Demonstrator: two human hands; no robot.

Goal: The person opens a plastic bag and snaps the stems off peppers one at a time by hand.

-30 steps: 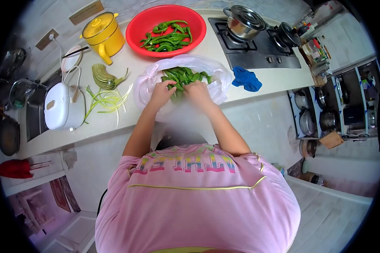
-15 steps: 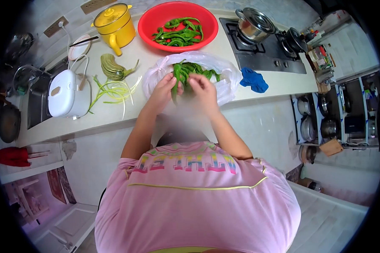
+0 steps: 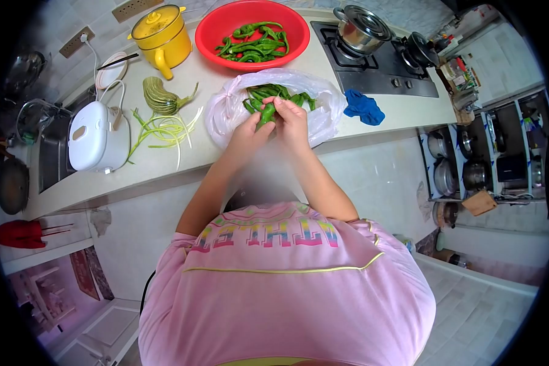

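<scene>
A green pepper (image 3: 266,114) is held between both hands over the near side of a white plastic bag (image 3: 226,113). My left hand (image 3: 250,134) is closed round its lower part, and my right hand (image 3: 290,119) pinches its upper end. More green peppers (image 3: 299,99) lie inside the open bag, just beyond my fingers. Behind the bag stands a red basin (image 3: 299,43) with several long green peppers (image 3: 259,47) in it.
Left of the bag lie green-white stalks (image 3: 165,131), a striped gourd (image 3: 158,96), a yellow pot (image 3: 165,43) and a white appliance (image 3: 97,139). To the right are a blue cloth (image 3: 364,108) and a gas stove (image 3: 384,82) bearing a steel pot (image 3: 363,33).
My hands have come closer together, with the right hand now on the pepper. The pepper has turned and most of it is now covered by fingers. The view has shifted slightly.
</scene>
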